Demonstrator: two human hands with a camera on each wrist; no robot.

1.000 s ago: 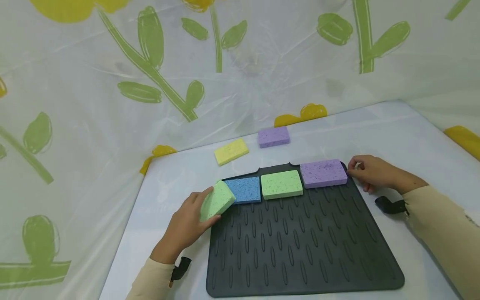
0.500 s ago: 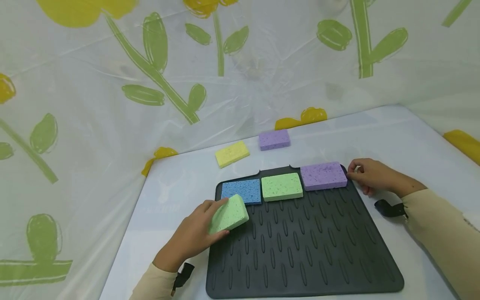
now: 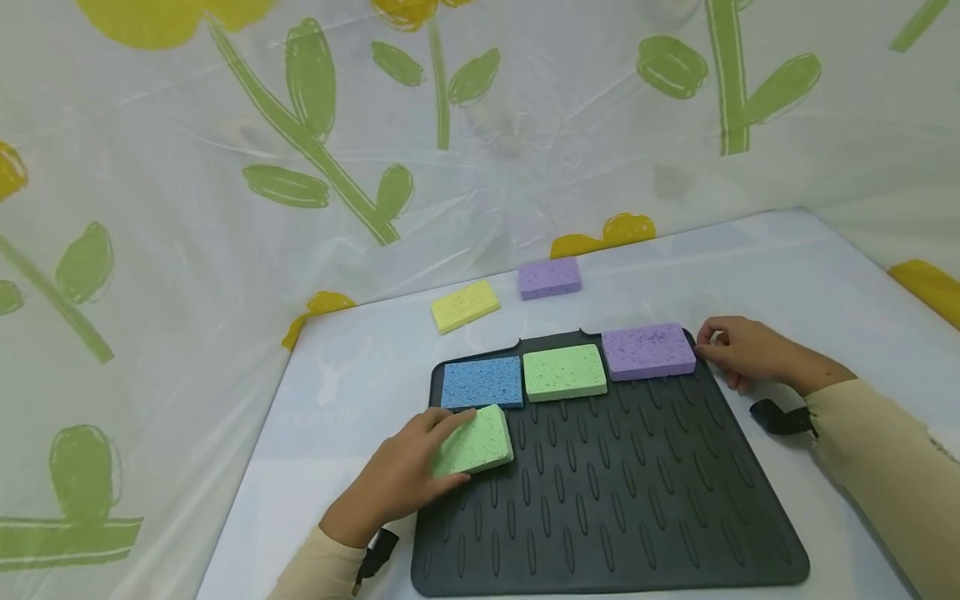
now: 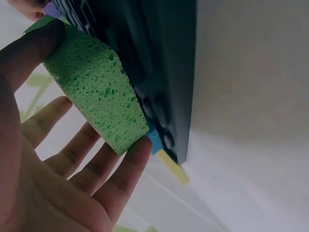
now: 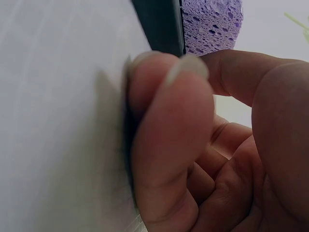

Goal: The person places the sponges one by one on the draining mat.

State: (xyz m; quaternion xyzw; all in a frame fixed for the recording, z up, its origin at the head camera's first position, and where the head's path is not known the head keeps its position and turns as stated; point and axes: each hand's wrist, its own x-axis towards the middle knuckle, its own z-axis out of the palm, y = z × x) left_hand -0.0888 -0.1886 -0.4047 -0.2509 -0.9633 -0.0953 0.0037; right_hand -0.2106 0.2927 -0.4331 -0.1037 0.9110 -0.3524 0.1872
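Observation:
My left hand (image 3: 401, 471) pinches a light green sponge (image 3: 480, 442) between thumb and fingers, slightly tilted over the left part of the dark drying mat (image 3: 615, 492). In the left wrist view, the sponge (image 4: 99, 89) shows its porous face, and the fingertips reach its lower edge. Just behind it on the mat lies a blue sponge (image 3: 482, 383), followed rightward by another green sponge (image 3: 564, 372) and a purple sponge (image 3: 648, 352). At the mat's far right corner rests my right hand (image 3: 750, 350), fingers loosely curled, nothing visible in its grasp; whether it touches the mat is unclear.
Beyond the mat, a yellow sponge (image 3: 465, 307) and a smaller-looking purple sponge (image 3: 550, 278) lie on the white table (image 3: 322, 433). A flower-printed plastic sheet (image 3: 525, 167) rises along the table's back edge.
My left hand has carried the green sponge rightward and toward me, off the front of the blue sponge, which now shows fully. My right hand has stayed in place.

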